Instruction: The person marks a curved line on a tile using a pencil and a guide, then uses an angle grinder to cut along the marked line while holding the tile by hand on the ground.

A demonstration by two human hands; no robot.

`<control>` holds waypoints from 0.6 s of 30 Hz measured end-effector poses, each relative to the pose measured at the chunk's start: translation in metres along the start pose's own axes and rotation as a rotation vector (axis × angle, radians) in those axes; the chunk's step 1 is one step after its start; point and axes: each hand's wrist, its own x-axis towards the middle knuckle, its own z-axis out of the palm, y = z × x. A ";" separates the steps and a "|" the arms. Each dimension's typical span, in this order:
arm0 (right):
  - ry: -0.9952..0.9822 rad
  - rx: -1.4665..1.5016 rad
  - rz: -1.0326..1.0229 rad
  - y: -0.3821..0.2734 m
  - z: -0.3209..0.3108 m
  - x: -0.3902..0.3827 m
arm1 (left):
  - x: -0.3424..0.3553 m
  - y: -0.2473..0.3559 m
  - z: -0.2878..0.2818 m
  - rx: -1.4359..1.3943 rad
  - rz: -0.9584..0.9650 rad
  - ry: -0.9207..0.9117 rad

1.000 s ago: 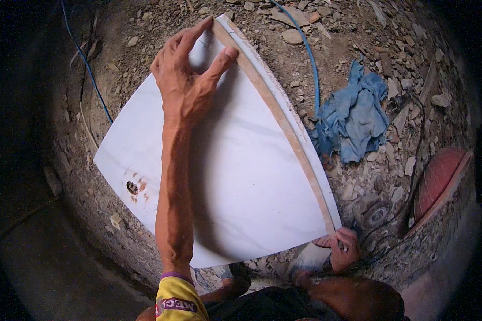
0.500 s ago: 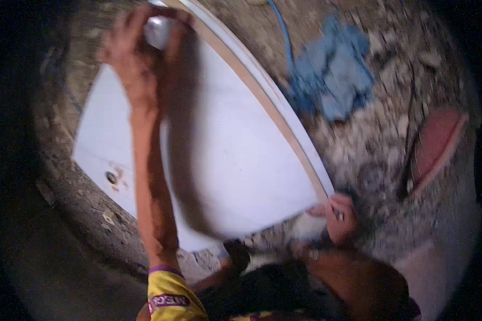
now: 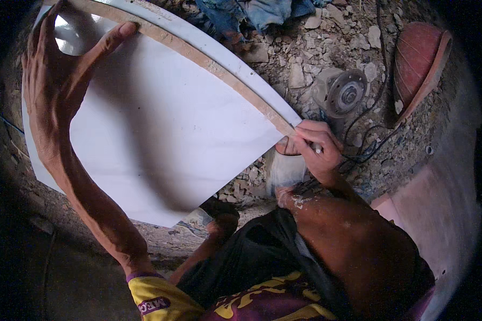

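A large white panel (image 3: 209,134) with a faint marbled surface lies on the rubble, with a long light-brown strip (image 3: 209,64) along its curved upper edge. My left hand (image 3: 59,85) rests at the strip's upper left end, holding it against the panel with spread fingertips and thumb; my left forearm crosses the panel's left side. My right hand (image 3: 318,152) pinches the strip's lower right end at the panel's corner, with a small pale stick-like piece (image 3: 316,147) among the fingers, too small to identify.
An angle grinder (image 3: 345,92) lies among broken rubble right of the panel, with black cables beside it. A red curved object with a pale rim (image 3: 420,64) is at the upper right, a blue rag (image 3: 260,12) at the top. My legs and dark shorts fill the lower middle.
My view has shifted, so the panel, rag and grinder appear higher, and the panel and rag farther left. Both hands remain at the two ends of the strip.
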 end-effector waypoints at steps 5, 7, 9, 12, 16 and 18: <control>0.002 -0.013 0.005 -0.001 0.001 0.005 | -0.004 -0.018 0.003 0.023 0.011 -0.040; 0.019 -0.011 0.008 -0.002 0.002 0.005 | -0.005 -0.023 0.005 0.027 0.014 -0.049; 0.029 -0.025 0.006 -0.001 0.001 0.006 | -0.005 -0.027 0.007 0.030 0.021 -0.056; 0.041 -0.027 0.001 0.003 0.001 0.005 | -0.005 -0.033 0.010 0.033 0.027 -0.070; 0.045 -0.021 -0.020 0.002 0.003 0.008 | -0.001 -0.059 0.013 0.036 0.086 -0.116; 0.052 -0.002 0.005 0.003 0.004 0.006 | 0.005 -0.043 0.011 0.034 0.136 -0.153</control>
